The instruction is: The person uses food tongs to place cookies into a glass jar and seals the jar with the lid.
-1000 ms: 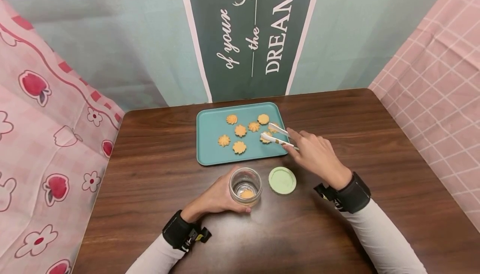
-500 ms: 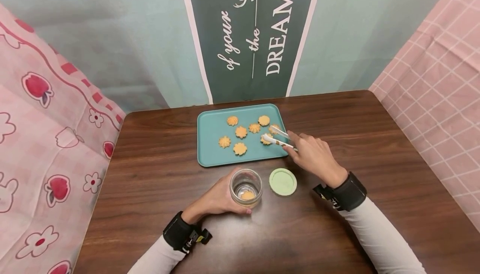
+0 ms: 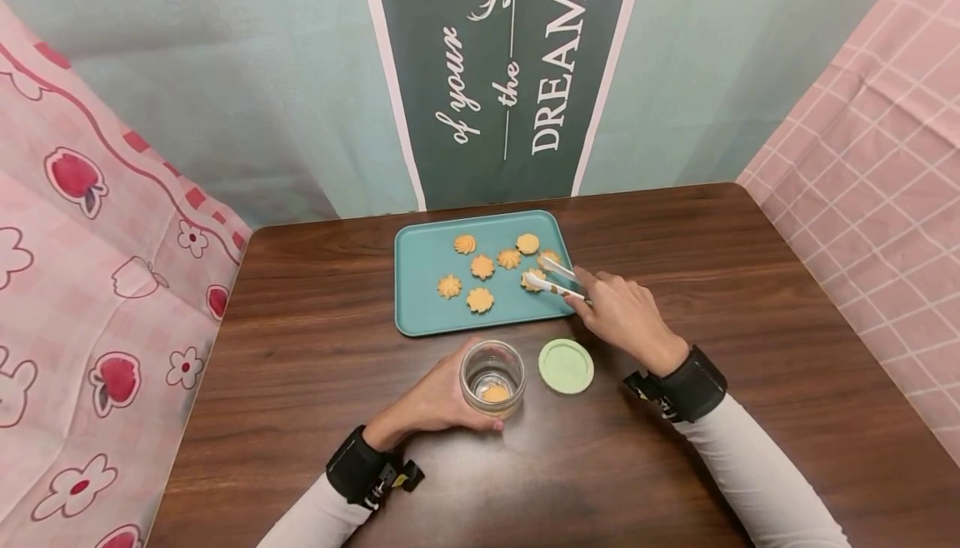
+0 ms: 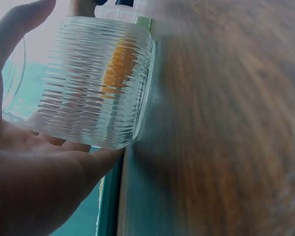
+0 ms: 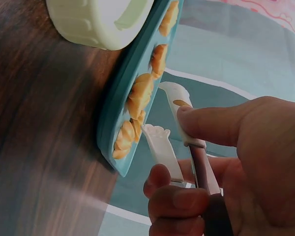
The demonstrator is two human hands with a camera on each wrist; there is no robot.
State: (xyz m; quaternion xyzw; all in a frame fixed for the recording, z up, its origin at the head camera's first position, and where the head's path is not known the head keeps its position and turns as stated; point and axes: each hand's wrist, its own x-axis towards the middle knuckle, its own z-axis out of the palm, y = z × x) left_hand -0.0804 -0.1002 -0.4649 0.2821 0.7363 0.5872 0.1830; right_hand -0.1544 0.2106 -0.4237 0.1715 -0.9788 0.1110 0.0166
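You're holding white tongs point(image 3: 553, 275) open over a cookie point(image 3: 532, 280) mid-frame; ribbed glass jar point(image 3: 492, 376) standing upright below, one cookie inside.

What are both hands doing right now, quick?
Left hand: fingers curled round the glass jar, holding it on the table.
Right hand: pinching the tongs, whose tips stand apart over a cookie on the tray.

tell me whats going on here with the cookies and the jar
A person sits at a wooden table. Their right hand grips white tongs, tips open over a cookie at the right side of a teal tray that holds several flower-shaped cookies. Their left hand holds a ribbed glass jar upright on the table, with one cookie already at its bottom. The jar's pale green lid lies beside it.
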